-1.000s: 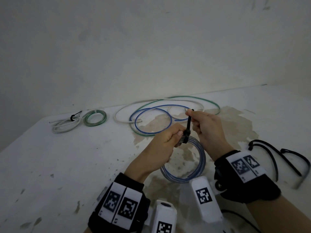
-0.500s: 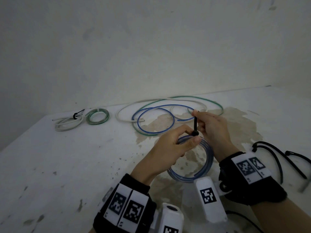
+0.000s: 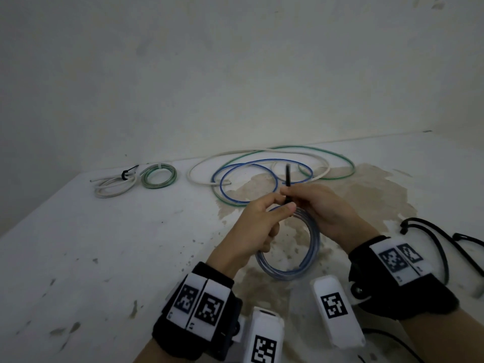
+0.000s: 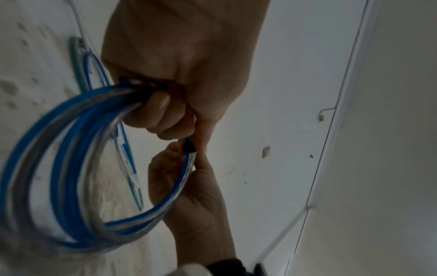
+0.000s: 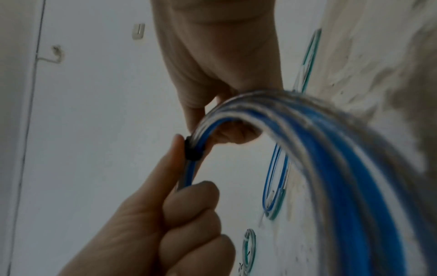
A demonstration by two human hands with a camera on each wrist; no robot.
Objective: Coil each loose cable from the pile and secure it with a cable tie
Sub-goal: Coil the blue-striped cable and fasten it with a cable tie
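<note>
A coil of blue and clear cable (image 3: 301, 260) hangs above the table between both hands. My left hand (image 3: 277, 209) grips the coil's top, fingers curled round the strands (image 4: 141, 87). A black cable tie (image 3: 287, 176) wraps the coil there; its head (image 5: 191, 151) sits tight against the strands (image 4: 189, 147). My right hand (image 3: 292, 191) pinches the tie's tail, which sticks straight up above the fingers. The loose pile of blue, green and white cables (image 3: 262, 166) lies on the table behind the hands.
Far left on the white stained table (image 3: 104, 258) lie a tied white coil (image 3: 115, 186) and a tied green coil (image 3: 159, 176). Several spare black cable ties (image 3: 440, 239) lie at the right. A wall rises directly behind the table.
The right hand has drawn the tie's tail upward and the loop sits closer round the coil. Both hands stayed together, and the left thumb now lies over the tie's head.
</note>
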